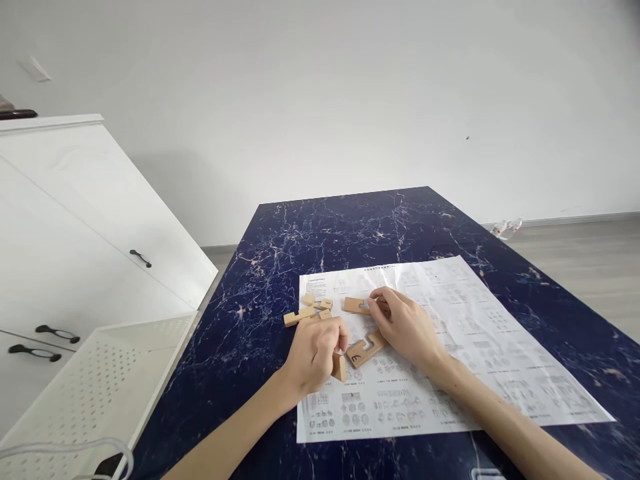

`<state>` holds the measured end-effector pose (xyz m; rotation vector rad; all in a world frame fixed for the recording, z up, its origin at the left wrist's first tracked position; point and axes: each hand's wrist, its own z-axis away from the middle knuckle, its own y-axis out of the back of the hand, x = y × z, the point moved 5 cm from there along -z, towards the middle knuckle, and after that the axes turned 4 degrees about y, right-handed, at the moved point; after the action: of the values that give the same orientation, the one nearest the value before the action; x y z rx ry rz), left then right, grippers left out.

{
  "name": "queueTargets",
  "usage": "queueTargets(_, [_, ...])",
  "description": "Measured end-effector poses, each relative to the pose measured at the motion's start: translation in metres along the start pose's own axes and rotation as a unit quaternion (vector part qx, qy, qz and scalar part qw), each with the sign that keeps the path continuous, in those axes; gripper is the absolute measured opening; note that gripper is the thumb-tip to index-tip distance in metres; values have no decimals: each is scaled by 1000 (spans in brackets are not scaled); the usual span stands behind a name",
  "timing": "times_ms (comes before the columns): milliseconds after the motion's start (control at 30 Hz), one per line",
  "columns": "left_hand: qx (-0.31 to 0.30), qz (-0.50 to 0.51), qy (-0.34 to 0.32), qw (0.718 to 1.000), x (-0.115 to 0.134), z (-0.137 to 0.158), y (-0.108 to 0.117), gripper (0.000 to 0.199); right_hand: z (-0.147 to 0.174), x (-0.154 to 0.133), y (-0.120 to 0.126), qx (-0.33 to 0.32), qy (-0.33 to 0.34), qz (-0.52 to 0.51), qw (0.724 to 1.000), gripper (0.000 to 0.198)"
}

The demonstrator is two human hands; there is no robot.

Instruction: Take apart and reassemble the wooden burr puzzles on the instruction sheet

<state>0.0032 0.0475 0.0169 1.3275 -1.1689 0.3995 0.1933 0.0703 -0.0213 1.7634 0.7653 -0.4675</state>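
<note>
My left hand (317, 347) is closed, its fingers wrapped round a small wooden block (339, 367) whose end sticks out below them. My right hand (406, 327) is curled, thumb and fingers closed on the right end of a notched wooden block (354, 305) at the sheet. Between the hands lies another notched wooden block (361, 353) with a dark mark, its far end beside my right palm. Several paler wooden blocks, one a notched bar (296, 317), lie just beyond my left hand, partly hidden by it.
A large printed paper sheet (480, 373) with small diagrams lies under the hands on a dark blue marbled table (340, 233). White cabinets (90, 220) and a perforated white panel (85, 387) with a cable (65, 445) stand left. A wall is behind.
</note>
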Motion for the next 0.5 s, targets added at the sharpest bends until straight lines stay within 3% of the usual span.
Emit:
queueTargets(267, [-2, -49, 24, 998, -4, -1, -8, 57, 2, 1, -3, 24, 81, 53, 995, 22])
queueTargets(500, [-12, -17, 32, 999, 0, -1, -6, 55, 2, 1, -1, 36, 96, 76, 992, 13])
